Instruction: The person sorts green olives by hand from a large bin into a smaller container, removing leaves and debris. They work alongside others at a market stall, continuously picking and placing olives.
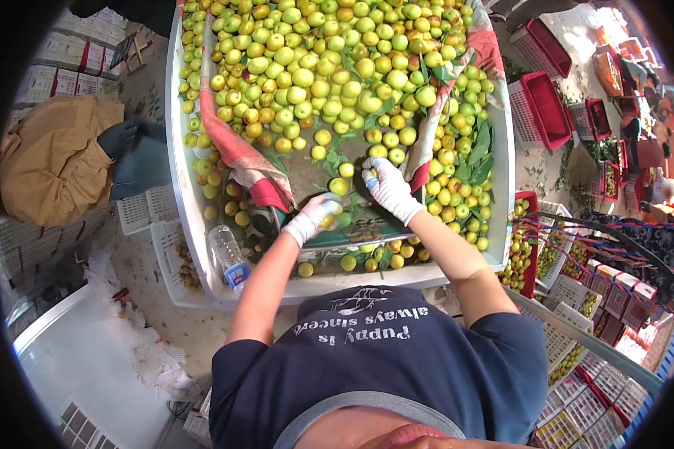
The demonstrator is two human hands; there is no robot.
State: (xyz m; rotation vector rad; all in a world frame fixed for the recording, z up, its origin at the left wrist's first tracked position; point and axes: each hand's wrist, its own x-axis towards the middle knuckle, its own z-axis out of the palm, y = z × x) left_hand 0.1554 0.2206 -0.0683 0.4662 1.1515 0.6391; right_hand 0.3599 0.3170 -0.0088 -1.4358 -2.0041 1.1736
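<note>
My left hand (313, 218), in a white work glove, is closed around a yellow-green jujube (327, 221). A second green fruit (344, 219), blurred, is just beside its fingertips. My right hand (390, 188), gloved the same way, reaches over the bare lower part of the sorting chute (351, 149). Its fingers curl at the edge of the fruit; whether they grip one is unclear. Between the hands lies a loose jujube (338, 186). Above them spreads a big heap of jujubes (314, 73) with green leaves, bordered by red cloth strips (224, 134).
A white-walled bin (500, 168) surrounds the chute, with more fruit along its sides. A plastic bottle (228, 255) lies in its near left corner. At left is a person in a tan jacket (62, 160). Red-lined crates (545, 109) and cables (601, 241) are at right.
</note>
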